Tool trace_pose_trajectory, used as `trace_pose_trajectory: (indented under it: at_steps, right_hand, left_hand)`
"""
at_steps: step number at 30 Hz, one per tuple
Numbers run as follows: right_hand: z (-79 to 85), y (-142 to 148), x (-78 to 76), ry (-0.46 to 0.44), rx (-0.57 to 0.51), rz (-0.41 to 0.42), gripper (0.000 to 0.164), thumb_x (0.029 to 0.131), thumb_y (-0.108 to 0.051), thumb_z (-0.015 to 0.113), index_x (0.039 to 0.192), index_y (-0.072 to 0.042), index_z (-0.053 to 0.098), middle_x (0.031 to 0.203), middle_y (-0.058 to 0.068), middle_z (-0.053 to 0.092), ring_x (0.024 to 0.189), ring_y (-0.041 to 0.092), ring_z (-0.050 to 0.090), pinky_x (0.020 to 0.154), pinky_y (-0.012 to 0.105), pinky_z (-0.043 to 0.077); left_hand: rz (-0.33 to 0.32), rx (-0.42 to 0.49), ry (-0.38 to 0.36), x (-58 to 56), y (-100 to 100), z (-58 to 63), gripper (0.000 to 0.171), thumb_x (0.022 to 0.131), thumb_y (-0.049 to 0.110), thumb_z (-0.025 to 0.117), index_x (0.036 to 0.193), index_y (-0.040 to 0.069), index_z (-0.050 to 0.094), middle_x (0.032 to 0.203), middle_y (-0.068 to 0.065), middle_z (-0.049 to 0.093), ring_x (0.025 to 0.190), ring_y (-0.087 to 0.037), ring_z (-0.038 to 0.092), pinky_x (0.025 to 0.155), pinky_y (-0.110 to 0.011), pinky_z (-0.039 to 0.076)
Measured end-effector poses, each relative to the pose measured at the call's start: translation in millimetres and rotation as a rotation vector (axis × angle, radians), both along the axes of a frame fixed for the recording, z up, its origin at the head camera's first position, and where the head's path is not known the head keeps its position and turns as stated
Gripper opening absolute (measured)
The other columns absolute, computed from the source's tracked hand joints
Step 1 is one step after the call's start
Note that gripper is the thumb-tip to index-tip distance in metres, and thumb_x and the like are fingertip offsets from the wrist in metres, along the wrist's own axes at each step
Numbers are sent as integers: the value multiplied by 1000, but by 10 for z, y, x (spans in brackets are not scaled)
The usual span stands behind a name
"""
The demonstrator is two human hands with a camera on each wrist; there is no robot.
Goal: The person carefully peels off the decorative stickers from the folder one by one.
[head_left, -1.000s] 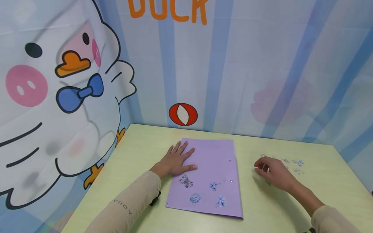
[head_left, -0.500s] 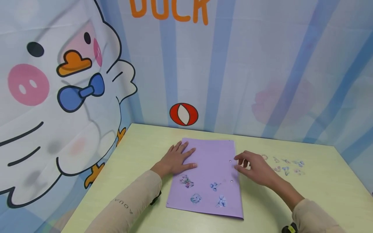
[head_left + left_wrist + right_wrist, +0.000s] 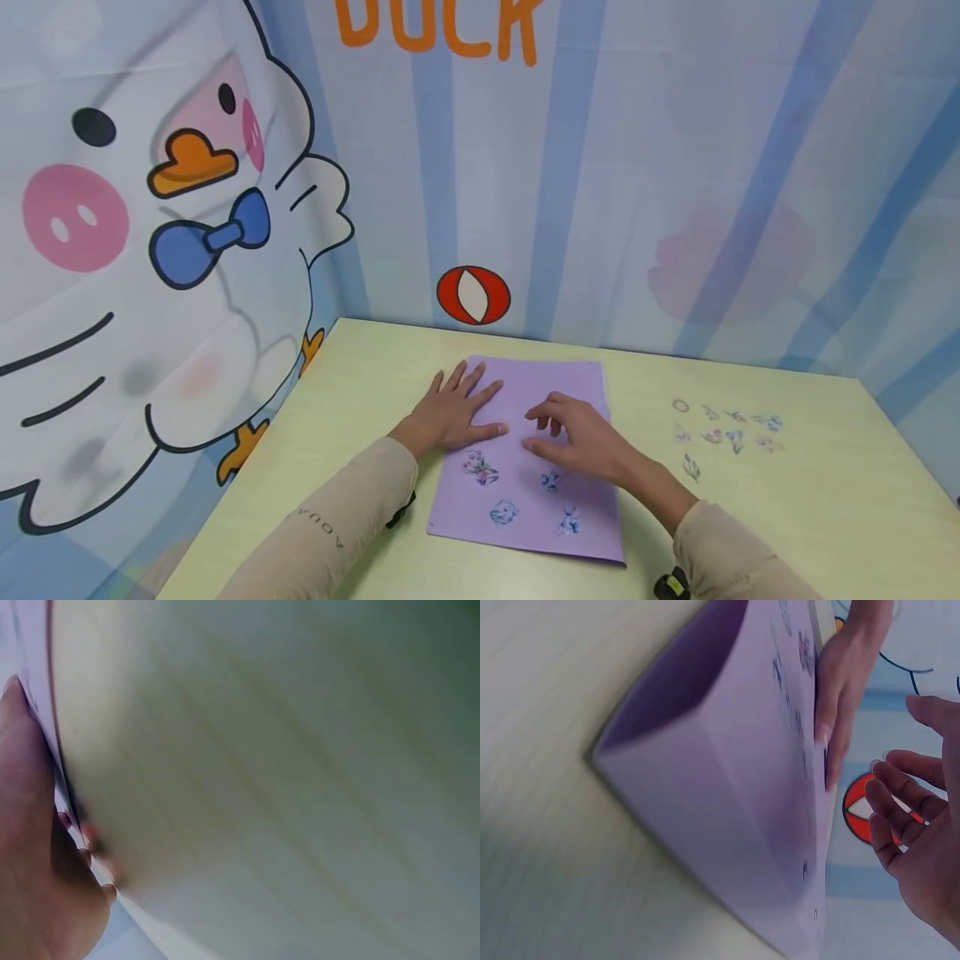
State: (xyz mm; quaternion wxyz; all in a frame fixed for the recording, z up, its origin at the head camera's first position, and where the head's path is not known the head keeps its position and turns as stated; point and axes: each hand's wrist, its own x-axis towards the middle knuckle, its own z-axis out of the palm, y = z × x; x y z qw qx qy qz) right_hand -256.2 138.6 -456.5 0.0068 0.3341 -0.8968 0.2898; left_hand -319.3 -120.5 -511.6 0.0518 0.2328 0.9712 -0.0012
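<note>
A purple folder [image 3: 517, 385] lies on the pale yellow table, with several small flower stickers [image 3: 480, 467] on its lower half. My left hand [image 3: 450, 414] rests spread on its left side. Above the middle of the folder is my right hand [image 3: 581, 437], its fingers loosely bent and the thumb apart. In the right wrist view, nothing shows between the fingers of the right hand [image 3: 922, 802]. There the near end of the folder [image 3: 727, 772] gapes open. The left wrist view catches part of the left hand [image 3: 37, 847] at the folder's edge.
Several small flower stickers [image 3: 735, 440] and a ring-shaped sticker [image 3: 680, 406] lie on the table [image 3: 825, 492] to the folder's right. A striped cloth backdrop [image 3: 622, 167] with a printed duck [image 3: 225, 333] stands behind and to the left of the table.
My right hand has moved left from the loose stickers to above the folder, uncovering the stickers at the right. The left hand has stayed on the folder.
</note>
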Motion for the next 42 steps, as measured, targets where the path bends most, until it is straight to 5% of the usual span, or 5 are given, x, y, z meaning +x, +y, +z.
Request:
trace_pose_trajectory:
  at_steps: [17,28,42]
  right_hand:
    - [-251,-605,-1,-74,92,108,47,93,-28,83,137,-17,72,102,-2,65,85,14,58,76,30,50]
    - [-342,-744,9,-70,112,79,25,93,-17,83,115,-7,77,97,-2,63,82,10,57,78,30,52]
    - [-374,-777,9,-162,8,8,14,89,-5,81,102,-6,75,89,-2,65,80,10,59,74,28,53]
  left_hand:
    - [-31,-18,19,-36,-48,-47,84,101,76,38,171,33,19,179,-8,8,163,-41,5,125,-69,14]
    - [-31,-34,36,-14,-31,-17,80,103,69,43,171,34,20,179,-6,9,163,-39,8,125,-67,16]
    - [-25,4,21,-24,-40,-37,80,104,70,42,171,32,22,179,-7,10,163,-40,7,125,-68,15]
